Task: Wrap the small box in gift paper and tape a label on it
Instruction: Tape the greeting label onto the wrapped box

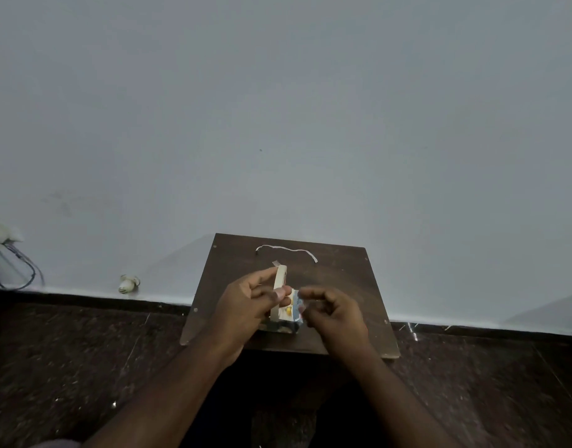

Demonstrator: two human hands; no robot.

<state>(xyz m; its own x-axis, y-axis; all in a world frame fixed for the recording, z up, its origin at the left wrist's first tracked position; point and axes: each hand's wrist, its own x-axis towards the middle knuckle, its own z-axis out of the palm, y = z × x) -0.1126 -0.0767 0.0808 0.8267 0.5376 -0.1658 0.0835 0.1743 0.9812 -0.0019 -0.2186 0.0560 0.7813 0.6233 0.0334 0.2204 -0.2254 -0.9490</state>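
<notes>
Box (292, 313): we record one small box, partly covered in pale gift paper printed with blue and yellow marks; it sits on the near middle of the board, between our two hands, its lower edge in shadow.
Tape roll (280, 291): we list a pale ring, held upright and edge-on just left of the box, rising above it; whether it touches the box we cannot tell.
Left hand (246, 305): we note fingers curled round the tape roll, the forefinger reaching to its top, the thumb pressed against its near side.
Right hand (333, 313): we note fingers curled inward with the tips drawn close together at the box's right edge; motion blur keeps us from telling whether they pinch the paper, a bit of tape, or nothing.
Board (343, 286): we enter a dark brown wooden panel with screws at its corners, raised a little off the floor and set against the wall.
White strip (286, 250): we list a thin curved strip lying along the far edge of the board, well apart from the box.
Small tab (276, 263): we list a short pale piece lying on the board just beyond the top of the tape roll.
Floor (84, 367): dark speckled stone.
Wall (278, 108): plain grey-white.
Small pale object (128, 283): lies at the foot of the wall to the left; its kind is unclear to us.
Cables (13, 263): dark loops hang against the wall at far left.
</notes>
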